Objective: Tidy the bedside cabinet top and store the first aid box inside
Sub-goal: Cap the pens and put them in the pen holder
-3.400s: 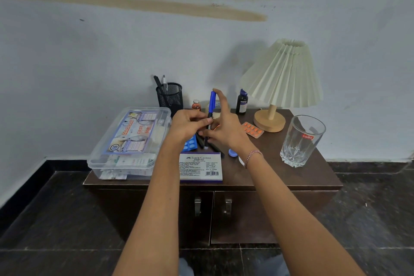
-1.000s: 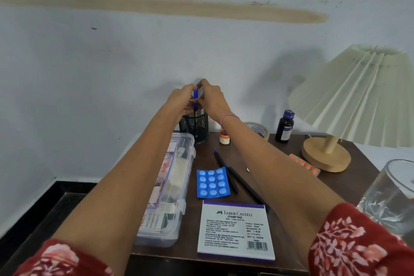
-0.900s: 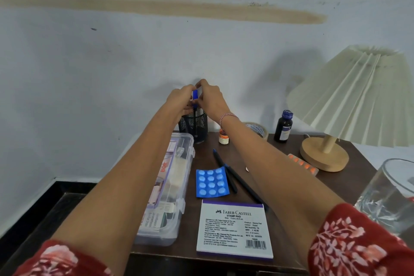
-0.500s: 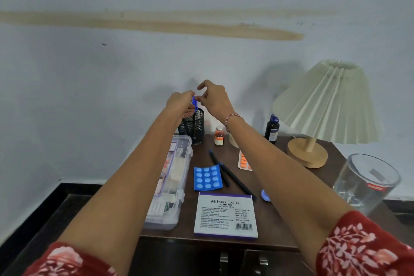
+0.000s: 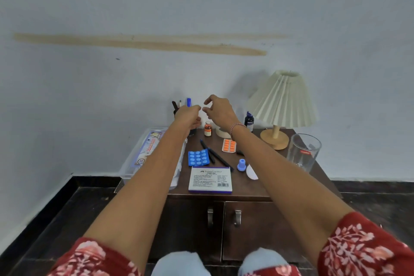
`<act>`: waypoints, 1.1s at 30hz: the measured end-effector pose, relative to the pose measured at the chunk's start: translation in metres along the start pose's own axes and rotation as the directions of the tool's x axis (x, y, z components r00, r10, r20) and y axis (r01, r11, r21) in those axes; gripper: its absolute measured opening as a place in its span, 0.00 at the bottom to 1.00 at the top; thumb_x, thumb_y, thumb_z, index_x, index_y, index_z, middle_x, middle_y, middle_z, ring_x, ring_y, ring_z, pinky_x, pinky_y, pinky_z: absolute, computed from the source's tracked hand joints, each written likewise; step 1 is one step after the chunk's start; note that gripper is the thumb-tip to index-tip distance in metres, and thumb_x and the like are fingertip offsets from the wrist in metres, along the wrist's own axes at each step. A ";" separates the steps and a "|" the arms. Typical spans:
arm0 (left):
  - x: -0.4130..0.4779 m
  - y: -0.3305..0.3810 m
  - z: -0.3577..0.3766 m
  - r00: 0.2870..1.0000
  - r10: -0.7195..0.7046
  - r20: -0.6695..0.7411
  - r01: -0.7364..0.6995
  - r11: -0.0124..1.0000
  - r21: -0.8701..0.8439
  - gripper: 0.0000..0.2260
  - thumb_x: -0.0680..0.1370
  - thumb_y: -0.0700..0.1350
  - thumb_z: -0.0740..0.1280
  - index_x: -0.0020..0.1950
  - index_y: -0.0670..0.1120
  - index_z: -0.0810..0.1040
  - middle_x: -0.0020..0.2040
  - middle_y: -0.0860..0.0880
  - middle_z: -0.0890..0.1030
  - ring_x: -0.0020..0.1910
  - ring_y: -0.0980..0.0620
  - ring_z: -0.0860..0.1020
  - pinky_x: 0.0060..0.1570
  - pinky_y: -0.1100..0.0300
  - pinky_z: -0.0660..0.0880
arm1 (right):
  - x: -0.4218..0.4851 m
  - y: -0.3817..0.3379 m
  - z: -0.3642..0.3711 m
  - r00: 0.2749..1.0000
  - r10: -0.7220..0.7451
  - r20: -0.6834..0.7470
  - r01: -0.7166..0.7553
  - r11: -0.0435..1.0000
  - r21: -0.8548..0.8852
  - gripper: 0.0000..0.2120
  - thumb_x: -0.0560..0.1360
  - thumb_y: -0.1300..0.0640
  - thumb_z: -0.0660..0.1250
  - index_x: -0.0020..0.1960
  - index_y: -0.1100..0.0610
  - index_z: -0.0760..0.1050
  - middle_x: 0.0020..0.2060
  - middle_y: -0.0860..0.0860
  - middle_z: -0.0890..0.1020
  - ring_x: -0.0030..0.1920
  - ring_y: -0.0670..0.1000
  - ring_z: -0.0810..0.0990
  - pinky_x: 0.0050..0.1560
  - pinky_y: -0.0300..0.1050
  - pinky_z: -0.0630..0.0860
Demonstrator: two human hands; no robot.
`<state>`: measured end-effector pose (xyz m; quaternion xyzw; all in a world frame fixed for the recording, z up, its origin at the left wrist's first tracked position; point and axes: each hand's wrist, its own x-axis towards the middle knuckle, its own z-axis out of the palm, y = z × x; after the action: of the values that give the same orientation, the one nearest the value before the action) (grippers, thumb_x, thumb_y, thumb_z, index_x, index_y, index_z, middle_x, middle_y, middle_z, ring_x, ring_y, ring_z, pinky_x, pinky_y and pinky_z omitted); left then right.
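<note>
My left hand (image 5: pixel 188 116) is curled in front of the pen cup (image 5: pixel 175 112); I cannot tell if it holds anything. My right hand (image 5: pixel 218 111) is loosely bent and empty. The blue pen (image 5: pixel 188 102) stands in the cup, tidy. The first aid box (image 5: pixel 146 152) sits on the left of the cabinet top (image 5: pixel 246 186).

On my feed the cabinet (image 5: pixel 244 188) reads as dark wood with a low sheen, and its handles (image 5: pixel 210 216) look like dull metal. The first aid box (image 5: pixel 143 159) is clear, shiny plastic. The tumbler (image 5: pixel 303 152) is smooth glass. The lamp base (image 5: pixel 274 139) is pale wood; the pleated shade (image 5: pixel 284 98) is matt, cloth or paper, can't tell. The wall (image 5: pixel 89 107) is matt paint, and the floor (image 5: pixel 56 219) is dark and polished.
</note>
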<state>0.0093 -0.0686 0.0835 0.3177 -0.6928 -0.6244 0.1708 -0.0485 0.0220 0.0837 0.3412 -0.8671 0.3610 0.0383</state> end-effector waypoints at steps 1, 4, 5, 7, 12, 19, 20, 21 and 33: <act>-0.010 0.000 0.002 1.000 -0.004 0.004 0.004 1.000 -0.006 0.17 0.78 0.44 0.62 0.62 0.35 0.73 0.48 0.40 0.78 0.42 0.48 0.79 0.37 0.63 0.77 | -0.008 -0.001 -0.005 1.000 0.003 0.009 -0.003 1.000 -0.007 0.13 0.78 0.57 0.64 0.61 0.61 0.72 0.49 0.61 0.82 0.52 0.57 0.81 0.57 0.52 0.75; -0.035 0.002 0.004 1.000 -0.014 0.005 0.014 1.000 -0.008 0.16 0.78 0.44 0.62 0.62 0.36 0.73 0.46 0.40 0.78 0.42 0.48 0.78 0.34 0.64 0.76 | -0.031 -0.006 -0.019 1.000 0.014 0.020 -0.014 1.000 -0.003 0.12 0.77 0.59 0.64 0.60 0.62 0.73 0.50 0.61 0.82 0.54 0.57 0.80 0.56 0.54 0.76; -0.042 0.002 0.004 1.000 -0.016 0.007 0.016 1.000 -0.004 0.16 0.79 0.44 0.62 0.63 0.36 0.72 0.48 0.40 0.78 0.44 0.47 0.78 0.35 0.63 0.76 | -0.037 -0.008 -0.024 1.000 0.021 0.019 -0.021 1.000 0.003 0.12 0.77 0.60 0.64 0.59 0.62 0.73 0.50 0.61 0.82 0.54 0.58 0.80 0.56 0.55 0.77; -0.054 0.002 0.004 1.000 -0.015 0.020 0.015 1.000 -0.003 0.18 0.79 0.44 0.61 0.65 0.36 0.70 0.48 0.40 0.78 0.45 0.47 0.78 0.37 0.62 0.76 | -0.049 -0.010 -0.031 0.999 0.028 0.020 -0.028 1.000 0.001 0.11 0.77 0.61 0.65 0.59 0.62 0.74 0.51 0.62 0.82 0.55 0.59 0.79 0.56 0.55 0.77; -0.089 0.003 0.007 0.999 0.022 0.046 -0.019 0.998 -0.063 0.09 0.79 0.41 0.60 0.54 0.37 0.73 0.37 0.44 0.76 0.36 0.50 0.76 0.37 0.62 0.75 | -0.078 -0.014 -0.046 0.997 0.076 0.004 -0.076 0.996 0.045 0.09 0.76 0.62 0.65 0.55 0.62 0.77 0.50 0.62 0.82 0.55 0.59 0.80 0.58 0.54 0.75; -0.113 -0.031 0.026 0.999 -0.028 0.029 0.029 0.999 -0.046 0.10 0.79 0.46 0.61 0.48 0.40 0.77 0.48 0.40 0.80 0.47 0.45 0.78 0.58 0.51 0.76 | -0.126 -0.006 -0.029 0.995 0.103 0.013 -0.103 0.994 0.035 0.11 0.75 0.64 0.62 0.53 0.65 0.79 0.51 0.61 0.82 0.53 0.58 0.80 0.53 0.46 0.74; -0.112 -0.038 0.027 0.999 -0.034 0.015 0.035 0.998 -0.055 0.12 0.79 0.47 0.61 0.52 0.39 0.77 0.49 0.40 0.80 0.49 0.45 0.78 0.58 0.51 0.76 | -0.131 -0.002 -0.025 0.993 0.120 0.012 -0.120 0.992 0.044 0.11 0.75 0.63 0.62 0.52 0.65 0.80 0.50 0.61 0.83 0.52 0.58 0.80 0.53 0.46 0.74; -0.110 -0.045 0.028 0.999 -0.037 -0.003 0.037 0.997 -0.067 0.14 0.79 0.50 0.60 0.54 0.39 0.76 0.49 0.41 0.79 0.48 0.46 0.78 0.56 0.52 0.76 | -0.133 0.002 -0.022 0.990 0.141 0.010 -0.142 0.988 0.061 0.10 0.75 0.63 0.62 0.51 0.65 0.80 0.49 0.61 0.83 0.52 0.58 0.80 0.54 0.47 0.74; -0.067 -0.079 0.066 0.972 -0.230 0.056 0.236 0.933 -0.271 0.23 0.81 0.56 0.54 0.67 0.40 0.68 0.45 0.43 0.77 0.37 0.51 0.73 0.37 0.57 0.74 | -0.089 0.049 0.013 0.952 0.294 0.088 -0.302 0.948 0.098 0.15 0.76 0.66 0.57 0.61 0.63 0.75 0.59 0.62 0.79 0.64 0.59 0.73 0.65 0.49 0.69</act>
<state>0.0353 0.0240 0.0065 0.3635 -0.5584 -0.7342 0.1302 -0.0085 0.0890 0.0165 0.2206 -0.8881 0.3976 -0.0671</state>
